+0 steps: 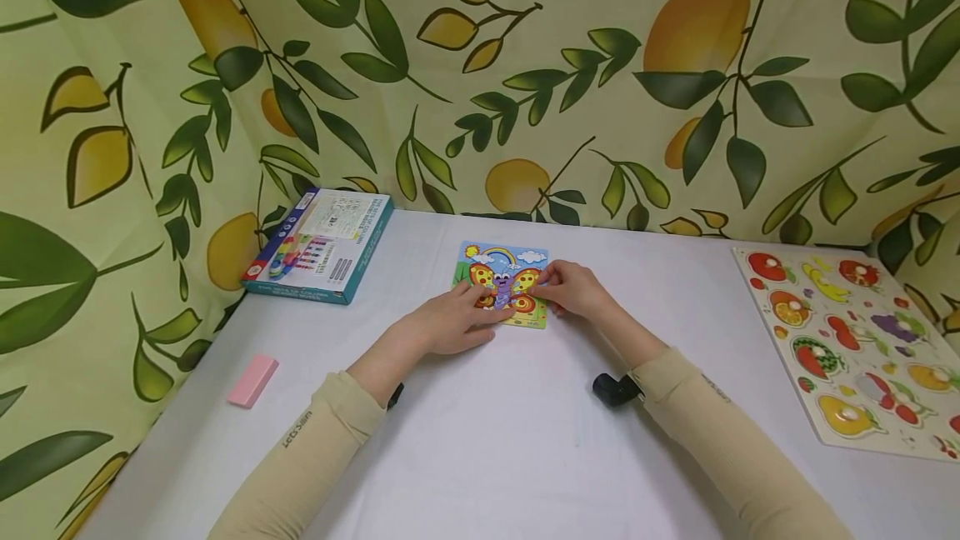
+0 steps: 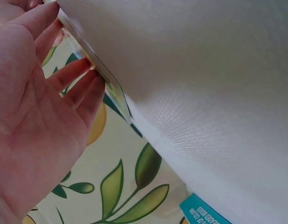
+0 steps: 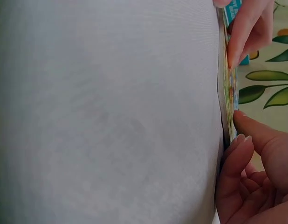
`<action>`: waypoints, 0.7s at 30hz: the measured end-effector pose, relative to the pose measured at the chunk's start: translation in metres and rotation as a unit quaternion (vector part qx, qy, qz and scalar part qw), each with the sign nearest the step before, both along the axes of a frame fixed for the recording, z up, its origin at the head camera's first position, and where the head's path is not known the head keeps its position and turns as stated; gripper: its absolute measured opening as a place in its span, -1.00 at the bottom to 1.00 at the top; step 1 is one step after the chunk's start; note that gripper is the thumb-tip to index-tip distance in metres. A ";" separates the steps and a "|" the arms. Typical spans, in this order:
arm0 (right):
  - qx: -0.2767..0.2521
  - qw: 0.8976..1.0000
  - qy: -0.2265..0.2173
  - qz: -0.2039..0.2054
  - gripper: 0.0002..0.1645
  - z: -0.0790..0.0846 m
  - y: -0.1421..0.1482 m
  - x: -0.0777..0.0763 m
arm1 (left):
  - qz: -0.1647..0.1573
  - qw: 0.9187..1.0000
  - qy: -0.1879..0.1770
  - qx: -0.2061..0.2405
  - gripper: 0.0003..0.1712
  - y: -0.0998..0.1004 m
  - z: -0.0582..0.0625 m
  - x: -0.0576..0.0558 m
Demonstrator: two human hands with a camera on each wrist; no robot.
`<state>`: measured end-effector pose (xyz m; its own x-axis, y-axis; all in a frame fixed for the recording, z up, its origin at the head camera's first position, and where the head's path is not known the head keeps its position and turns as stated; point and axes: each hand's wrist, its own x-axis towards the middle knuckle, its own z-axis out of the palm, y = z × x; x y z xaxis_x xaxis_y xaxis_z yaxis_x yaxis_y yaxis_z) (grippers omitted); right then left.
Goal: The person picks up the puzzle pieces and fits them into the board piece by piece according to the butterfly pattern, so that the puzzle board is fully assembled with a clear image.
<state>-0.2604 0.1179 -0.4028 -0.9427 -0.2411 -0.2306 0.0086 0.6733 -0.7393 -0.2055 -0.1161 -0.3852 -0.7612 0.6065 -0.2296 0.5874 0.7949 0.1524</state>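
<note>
A small square butterfly puzzle (image 1: 503,283) lies flat on the white table, with a rainbow, sun and clouds along its far side. My left hand (image 1: 453,322) rests on its near left part, fingers spread and fairly straight across the picture. In the left wrist view the fingertips (image 2: 93,74) touch the puzzle's face. At the right edge my right hand (image 1: 576,288) pinches the puzzle. The right wrist view shows its thumb (image 3: 256,130) on the picture side and the other fingers curled against the rim. Both hands cover parts of the butterfly's wings.
A teal-edged flat box (image 1: 318,244) lies at the back left, with a pink block (image 1: 253,381) nearer on the left. A fruit board with knobs (image 1: 855,348) lies on the right. A black rounded piece (image 1: 615,390) shows by the right wrist. Leaf-and-fruit patterned cloth (image 1: 517,107) hangs behind.
</note>
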 end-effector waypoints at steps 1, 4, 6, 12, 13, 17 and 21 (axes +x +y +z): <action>0.003 1.000 -0.001 0.000 -0.65 0.001 0.000 0.000 | 0.001 1.000 0.000 -0.002 -0.46 0.000 0.000 0.000; 0.009 1.000 -0.001 0.001 -0.64 0.001 -0.001 -0.001 | 0.001 1.000 -0.001 -0.003 -0.46 0.000 -0.001 -0.001; 0.012 1.000 -0.001 0.000 -0.64 0.001 -0.001 -0.001 | 0.002 1.000 -0.002 -0.005 -0.46 0.000 -0.001 -0.001; 0.015 1.000 -0.003 0.000 -0.63 -0.001 -0.001 -0.002 | 0.000 1.000 -0.001 -0.002 -0.47 0.000 -0.002 -0.001; 0.015 1.000 -0.002 0.000 -0.63 -0.001 0.000 -0.003 | 0.000 1.000 -0.001 -0.003 -0.47 0.000 -0.002 -0.001; 0.017 1.000 -0.006 0.005 -0.62 0.000 0.000 -0.004 | -0.002 1.000 0.002 -0.004 -0.46 0.000 -0.002 -0.002; 0.018 1.000 -0.016 0.018 -0.59 0.002 0.003 -0.005 | -0.001 1.000 0.001 -0.004 -0.46 0.000 -0.002 -0.002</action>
<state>-0.2656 0.1204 -0.4012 -0.9255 -0.2666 -0.2689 0.0058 0.7000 -0.7141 -0.2073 -0.1158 -0.3871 -0.7605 0.6061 -0.2329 0.5891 0.7949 0.1449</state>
